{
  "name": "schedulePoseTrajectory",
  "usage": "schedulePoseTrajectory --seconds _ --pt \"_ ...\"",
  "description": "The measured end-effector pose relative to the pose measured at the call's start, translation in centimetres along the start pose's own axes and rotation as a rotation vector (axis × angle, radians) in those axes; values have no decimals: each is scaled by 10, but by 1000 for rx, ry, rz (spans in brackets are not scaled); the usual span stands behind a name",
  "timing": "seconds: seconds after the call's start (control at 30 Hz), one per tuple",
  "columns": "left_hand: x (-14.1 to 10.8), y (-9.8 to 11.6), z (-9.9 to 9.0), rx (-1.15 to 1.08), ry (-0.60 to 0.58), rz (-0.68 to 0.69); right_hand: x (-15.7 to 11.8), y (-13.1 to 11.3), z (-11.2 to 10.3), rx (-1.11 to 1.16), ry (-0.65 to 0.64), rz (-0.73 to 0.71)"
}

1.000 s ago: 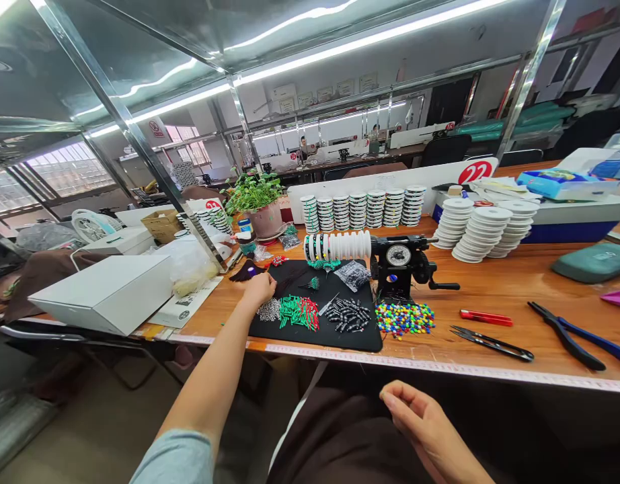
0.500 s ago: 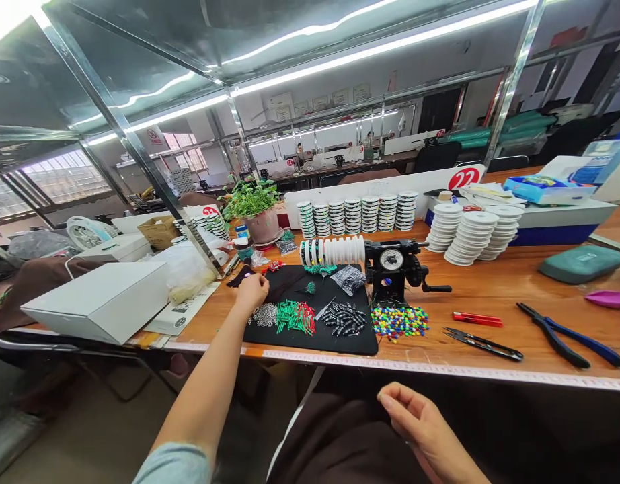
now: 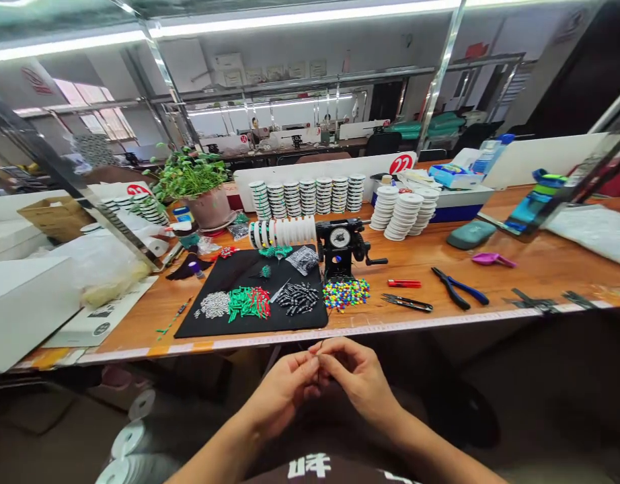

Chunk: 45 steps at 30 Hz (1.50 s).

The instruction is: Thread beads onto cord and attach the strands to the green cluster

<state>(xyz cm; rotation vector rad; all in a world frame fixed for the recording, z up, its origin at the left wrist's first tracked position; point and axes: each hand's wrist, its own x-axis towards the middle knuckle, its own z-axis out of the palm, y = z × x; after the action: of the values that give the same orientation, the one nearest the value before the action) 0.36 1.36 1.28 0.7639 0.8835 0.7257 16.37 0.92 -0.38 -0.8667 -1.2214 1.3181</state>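
Observation:
My left hand point(image 3: 290, 383) and my right hand point(image 3: 358, 376) meet in front of the table edge, fingertips pinched together. What they hold is too small to make out. Beyond them lies a black mat point(image 3: 189, 323) bearing silver pieces point(image 3: 215, 304), green and red tubes point(image 3: 249, 304) and dark tubes point(image 3: 298, 298). Multicoloured beads point(image 3: 346, 294) lie at its right. A black hand-cranked machine point(image 3: 340, 245) carries a row of white spools point(image 3: 294, 231), some wound with thread.
Small snips point(image 3: 407, 302), a red cutter point(image 3: 404, 284) and blue-handled pliers point(image 3: 458, 289) lie to the right. Stacked white discs point(image 3: 403, 216) and a potted plant point(image 3: 209, 205) stand behind. A white box point(image 3: 27, 302) is at the left.
My left hand has come back from the mat's left side and met my right hand. The view has turned to the right.

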Motion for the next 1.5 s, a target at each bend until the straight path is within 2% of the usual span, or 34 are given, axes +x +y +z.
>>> schedulePoseTrajectory --seconds 0.13,0.3,0.37,0.6,0.73,0.87,1.23,1.33,1.5 --pt "5 -9 3 99 -2 -10 1 4 -4 -8 121 -2" --pt "-4 -4 -2 536 -199 22 5 4 -12 12 191 -34" --pt "-5 -1 -3 613 -201 65 5 4 -13 22 182 -25" --pt "6 1 1 399 -11 241 3 6 -9 -18 127 -48" --pt "4 -2 3 81 152 192 -4 4 -13 -63 151 -42" --pt "-2 -4 6 -108 183 114 -20 6 -14 -211 123 2" --pt "2 -18 6 -114 199 153 -37 10 -8 -716 213 -324" --pt "3 -19 6 -83 226 173 -37 11 -8 -728 230 -269" --pt "4 -24 3 -24 234 212 -36 11 -6 -683 185 -151"
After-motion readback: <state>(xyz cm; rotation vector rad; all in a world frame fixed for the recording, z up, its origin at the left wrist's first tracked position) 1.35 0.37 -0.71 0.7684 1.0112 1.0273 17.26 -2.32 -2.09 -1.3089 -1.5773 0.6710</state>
